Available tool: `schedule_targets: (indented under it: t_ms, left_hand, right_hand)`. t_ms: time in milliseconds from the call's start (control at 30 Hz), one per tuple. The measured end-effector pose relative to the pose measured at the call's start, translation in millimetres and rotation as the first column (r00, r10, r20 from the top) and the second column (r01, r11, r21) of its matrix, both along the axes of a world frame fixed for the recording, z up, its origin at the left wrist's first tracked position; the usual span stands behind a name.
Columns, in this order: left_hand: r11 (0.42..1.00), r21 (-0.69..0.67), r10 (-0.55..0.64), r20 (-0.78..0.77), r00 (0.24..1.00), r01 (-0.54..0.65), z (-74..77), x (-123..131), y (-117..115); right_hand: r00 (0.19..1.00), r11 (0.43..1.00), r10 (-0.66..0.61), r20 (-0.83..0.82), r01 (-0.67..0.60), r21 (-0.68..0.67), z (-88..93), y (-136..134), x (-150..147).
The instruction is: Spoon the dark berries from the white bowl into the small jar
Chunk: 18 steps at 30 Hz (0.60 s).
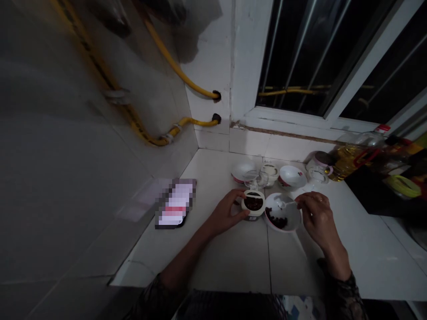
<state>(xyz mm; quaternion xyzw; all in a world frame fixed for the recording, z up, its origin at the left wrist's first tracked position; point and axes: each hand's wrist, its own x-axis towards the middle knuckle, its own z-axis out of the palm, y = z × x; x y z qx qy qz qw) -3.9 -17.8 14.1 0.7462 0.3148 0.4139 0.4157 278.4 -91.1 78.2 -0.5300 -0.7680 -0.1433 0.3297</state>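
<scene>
My left hand [230, 209] is closed around the side of a small white spice jar [252, 212], its thumb in front and fingers behind. Dark reddish-brown bits fill the jar, and its clear lid [256, 180] stands flipped back. Beside it on the right sits a white bowl [293, 218] with a pink rim, holding some of the same dark bits [278, 221]. Over this bowl, my right hand [316, 218] pinches the handle of a small white spoon [287, 204]. Whether anything lies in the spoon's tip is too small to tell.
Behind stand a white bowl [242, 171], a second lidded jar [269, 172], another bowl [292, 176] and a glass jar [316, 177]. An oil bottle [347, 160] is at right. A phone [176, 204] lies left near the wall, below a yellow pipe [133, 120].
</scene>
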Motion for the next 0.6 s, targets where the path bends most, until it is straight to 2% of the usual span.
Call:
schedule_targets:
  t_ms: [100, 167, 267, 367, 467, 600]
  left_hand:
    - [1.000, -0.006, 0.001, 0.006, 1.000, -0.001, 0.6, 0.0, -0.4]
    - [1.000, -0.006, -0.001, 0.004, 1.000, 0.001, 0.8, 0.1, -0.6]
    - [1.000, -0.004, -0.004, -0.002, 1.000, 0.004, 0.9, 0.3, -0.8]
    - [1.000, -0.005, -0.005, -0.012, 1.000, 0.005, 1.6, 0.3, -1.0]
    - [1.000, -0.006, -0.008, -0.016, 1.000, 0.008, 2.4, 0.0, -1.0]
    - [1.000, -0.002, -0.005, -0.010, 1.000, 0.005, 2.8, 0.1, -1.1]
  right_hand:
    - [0.997, 0.986, -0.056, 0.054, 0.063, -0.153, -3.9, -4.4, 14.4]
    - [0.998, 0.972, -0.051, 0.039, 0.059, -0.227, -5.2, -7.1, 15.1]
    - [0.997, 0.945, -0.044, -0.056, 0.023, -0.327, -7.0, -7.4, 5.3]
    - [0.971, 0.917, -0.086, -0.221, -0.009, -0.398, -12.3, -1.7, -8.7]
    - [0.897, 0.891, -0.170, -0.408, -0.037, -0.452, -18.5, 6.2, -17.5]
    - [0.752, 0.859, -0.297, -0.588, -0.058, -0.508, -20.0, 11.5, -17.1]
